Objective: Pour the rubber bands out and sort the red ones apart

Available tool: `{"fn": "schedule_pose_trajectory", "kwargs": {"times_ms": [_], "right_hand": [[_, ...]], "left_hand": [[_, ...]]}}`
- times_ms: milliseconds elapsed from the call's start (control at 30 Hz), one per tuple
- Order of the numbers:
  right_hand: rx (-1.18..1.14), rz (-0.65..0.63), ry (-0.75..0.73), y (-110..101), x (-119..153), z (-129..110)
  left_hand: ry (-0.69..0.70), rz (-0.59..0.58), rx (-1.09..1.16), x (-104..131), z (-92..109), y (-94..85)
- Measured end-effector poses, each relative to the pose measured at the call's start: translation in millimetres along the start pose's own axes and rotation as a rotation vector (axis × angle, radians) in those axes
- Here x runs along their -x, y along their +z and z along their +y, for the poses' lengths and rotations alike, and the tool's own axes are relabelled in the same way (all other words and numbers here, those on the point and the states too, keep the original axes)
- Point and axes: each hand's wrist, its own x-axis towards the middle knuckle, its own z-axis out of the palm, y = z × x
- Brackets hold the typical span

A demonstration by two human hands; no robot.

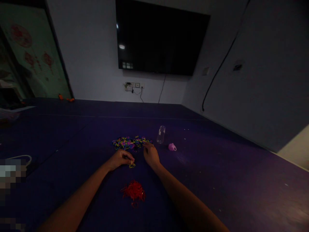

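Observation:
My left hand (120, 159) pinches yellow rubber bands (132, 166) between thumb and fingers, low over the dark blue-purple floor (108, 193). At the right end of a pile of mixed-colour rubber bands (125, 142), my right hand (151, 153) reaches in with its fingers bent down. Whether those fingertips hold a band is too small to tell. A separate heap of red rubber bands (135, 190) lies between my forearms. Just beyond my right hand a clear plastic bottle (161, 134) stands without a cap, and a pink lid with a loop (172, 147) lies beside it.
A large black television (161, 38) hangs on the far wall, with wall sockets (135, 85) and cables below. A black cable (220, 66) runs down the right wall. Orange objects (70, 100) lie by the door at left. A pale blurred shape (12, 174) sits at the left edge.

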Motion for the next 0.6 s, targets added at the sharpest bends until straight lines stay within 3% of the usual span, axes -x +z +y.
{"fn": "schedule_pose_trajectory", "kwargs": {"times_ms": [433,600], "right_hand": [[0.029,0.007,-0.004,-2.4,1.4,-3.0],[0.013,0.009,-0.005,-1.9,1.4,-1.9]], "left_hand": [[-0.039,0.002,0.182,1.0,-1.9,-2.3],[-0.044,0.055,0.111,-1.3,-6.1,-1.3]]}}
